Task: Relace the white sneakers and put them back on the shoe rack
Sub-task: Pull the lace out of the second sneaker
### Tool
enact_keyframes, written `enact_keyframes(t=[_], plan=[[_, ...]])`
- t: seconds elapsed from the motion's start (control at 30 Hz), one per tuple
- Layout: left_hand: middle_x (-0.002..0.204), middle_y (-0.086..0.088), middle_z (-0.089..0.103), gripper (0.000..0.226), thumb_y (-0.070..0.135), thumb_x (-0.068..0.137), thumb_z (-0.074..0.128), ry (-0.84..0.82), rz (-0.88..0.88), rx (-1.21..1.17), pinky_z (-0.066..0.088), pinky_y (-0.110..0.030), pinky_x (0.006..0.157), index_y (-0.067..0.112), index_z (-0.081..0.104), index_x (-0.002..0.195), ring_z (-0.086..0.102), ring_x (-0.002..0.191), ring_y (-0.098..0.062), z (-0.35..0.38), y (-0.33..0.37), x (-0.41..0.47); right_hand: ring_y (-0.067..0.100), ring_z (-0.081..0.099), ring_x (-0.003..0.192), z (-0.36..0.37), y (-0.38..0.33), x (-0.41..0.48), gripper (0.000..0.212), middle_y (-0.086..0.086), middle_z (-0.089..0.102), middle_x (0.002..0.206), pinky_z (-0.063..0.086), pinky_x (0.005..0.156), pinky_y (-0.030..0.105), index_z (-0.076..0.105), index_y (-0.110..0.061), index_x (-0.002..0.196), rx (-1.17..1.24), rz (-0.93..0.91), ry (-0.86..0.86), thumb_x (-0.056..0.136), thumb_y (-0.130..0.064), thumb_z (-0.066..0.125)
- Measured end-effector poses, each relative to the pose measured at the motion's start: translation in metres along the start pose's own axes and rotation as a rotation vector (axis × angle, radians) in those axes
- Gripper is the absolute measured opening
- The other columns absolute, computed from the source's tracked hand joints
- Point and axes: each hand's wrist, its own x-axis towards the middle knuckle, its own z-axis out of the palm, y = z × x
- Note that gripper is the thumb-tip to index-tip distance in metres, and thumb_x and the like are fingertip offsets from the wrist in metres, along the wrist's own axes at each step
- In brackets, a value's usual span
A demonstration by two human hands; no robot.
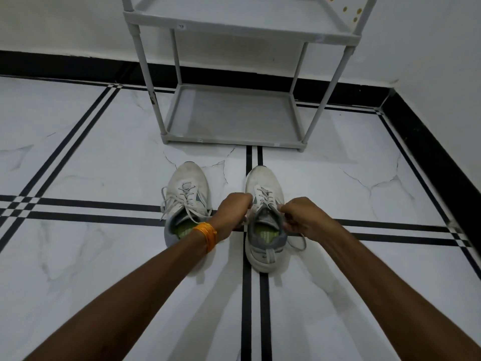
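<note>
Both my left hand [232, 210] and right hand [299, 217] pinch lace ends on the right sneaker [265, 220], left sneaker [188, 201] looks laced but untied, shoe rack [234, 138] awaits both.

Bare forearms, orange thread wristband [207, 235]

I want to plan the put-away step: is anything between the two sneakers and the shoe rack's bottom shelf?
Nothing visible. Bare floor lies between the left sneaker, the right sneaker and the rack, and the bottom shelf looks empty.
</note>
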Motion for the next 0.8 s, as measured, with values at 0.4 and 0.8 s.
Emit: enact_keyframes(t=[0.4,0.8], plan=[[0.062,-0.011,0.054,0.033,-0.007,0.065,0.077,0.096,-0.045,-0.241,0.054,-0.031,0.056,0.011,0.050,0.056,0.055,0.061,-0.027,0.009,-0.013,-0.002,0.020,0.042,0.046,0.025,0.018,0.009,0.052,0.003,0.044,0.048,0.044,0.050,0.029,0.038,-0.016,0.047,0.086,-0.137,0.269,0.058,-0.004,0.087],[0.050,-0.005,0.040,0.037,0.007,0.057,0.075,0.282,0.008,-0.193,0.046,-0.035,0.056,0.017,0.042,0.047,0.045,0.056,-0.022,0.012,-0.012,0.003,0.020,0.037,0.044,0.029,0.021,0.010,0.058,0.001,0.038,0.041,0.042,0.053,0.033,0.033,-0.019,0.045,0.128,-0.125,0.212,0.052,0.000,0.087]])
